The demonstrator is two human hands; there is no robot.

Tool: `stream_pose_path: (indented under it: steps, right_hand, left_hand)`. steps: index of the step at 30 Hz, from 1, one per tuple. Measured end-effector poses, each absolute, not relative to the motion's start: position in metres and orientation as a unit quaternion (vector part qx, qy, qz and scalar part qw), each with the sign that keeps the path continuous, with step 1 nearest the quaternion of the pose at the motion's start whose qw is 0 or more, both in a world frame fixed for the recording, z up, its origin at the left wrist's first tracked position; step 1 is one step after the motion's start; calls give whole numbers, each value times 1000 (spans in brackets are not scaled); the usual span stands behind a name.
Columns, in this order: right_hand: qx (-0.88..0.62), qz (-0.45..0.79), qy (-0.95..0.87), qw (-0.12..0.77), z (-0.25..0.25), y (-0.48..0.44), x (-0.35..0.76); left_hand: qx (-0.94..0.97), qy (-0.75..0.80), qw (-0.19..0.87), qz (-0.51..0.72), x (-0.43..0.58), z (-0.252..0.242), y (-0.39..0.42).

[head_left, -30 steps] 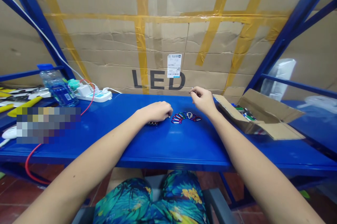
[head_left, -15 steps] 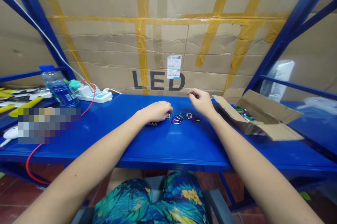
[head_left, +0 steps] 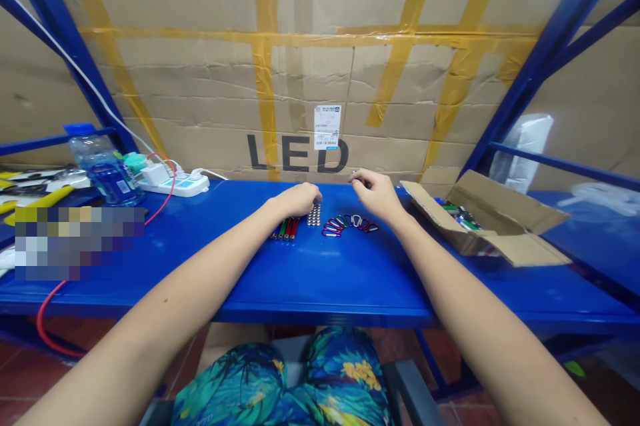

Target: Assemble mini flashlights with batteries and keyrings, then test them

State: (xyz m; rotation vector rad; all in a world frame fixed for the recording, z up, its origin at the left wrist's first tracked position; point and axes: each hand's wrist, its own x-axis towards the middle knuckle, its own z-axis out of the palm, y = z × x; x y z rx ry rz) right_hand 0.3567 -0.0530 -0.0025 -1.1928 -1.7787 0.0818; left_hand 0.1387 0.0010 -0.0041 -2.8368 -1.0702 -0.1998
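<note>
My left hand [head_left: 300, 200] is closed, its fingertips curled at the far end of a block of small silver metal pieces [head_left: 314, 217] standing in rows. What it pinches, if anything, is hidden. Under its wrist lie several slim coloured tubes [head_left: 291, 229] with metal ends, side by side, partly covered by the forearm. My right hand [head_left: 374, 191] hovers beyond an arc of small coloured carabiners [head_left: 343, 221]. Its thumb and fingers are pinched together, with a tiny shiny bit at the tips too small to name.
On the right of the blue table [head_left: 325, 286] stands an open cardboard box [head_left: 520, 239] with coloured pieces inside. At left are a power strip [head_left: 187, 185], a bottle [head_left: 113, 173] and a red cable [head_left: 47, 319]. A large cardboard sheet [head_left: 215, 93] rises behind.
My left hand has moved up and away from me, uncovering the rows of silver pieces and the coloured tubes. The right hand stays nearly where it was. The view has shifted slightly.
</note>
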Motion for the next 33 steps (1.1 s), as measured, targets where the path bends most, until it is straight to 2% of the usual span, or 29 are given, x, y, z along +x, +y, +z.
stream_pose_path:
  steps: [13, 22, 30, 33]
  right_hand:
    - [-476, 36, -738, 476, -3, -53, 356]
    - [-477, 46, -741, 470, -3, -54, 354]
    - [-484, 60, -741, 462, -4, -55, 352]
    - [-487, 64, -740, 460, -3, -56, 351]
  left_hand:
    - [-934, -350, 21, -74, 140, -5, 4]
    - [-923, -378, 36, -61, 128, -6, 12]
    - [-904, -410, -82, -89, 77, 3, 27]
    - [-893, -426, -76, -126, 65, 3, 32]
